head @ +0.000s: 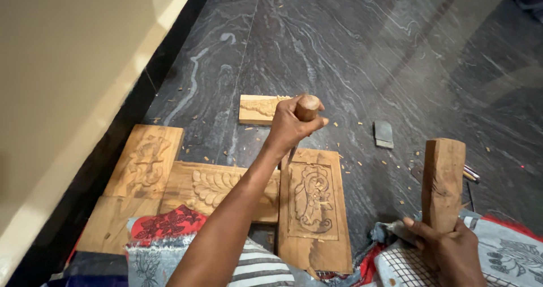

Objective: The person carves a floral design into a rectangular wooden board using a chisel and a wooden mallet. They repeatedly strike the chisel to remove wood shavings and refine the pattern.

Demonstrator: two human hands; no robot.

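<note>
Left hand (291,126) fingers closed round wooden-handled chisel (307,107); right hand (444,244) fingers grip heavy, stiff wooden block mallet (444,179) at its base.

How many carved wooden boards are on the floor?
4. A small board lies farthest away, a tall board at left, a leaf-carved board in the middle, and a flower-carved board under the chisel. More may be hidden.

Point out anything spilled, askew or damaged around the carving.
Wood chips lie scattered over the dark floor around the carved panels. Otherwise nothing stands out: left hand grips a chisel on the panel, right hand holds a wooden mallet.
</note>
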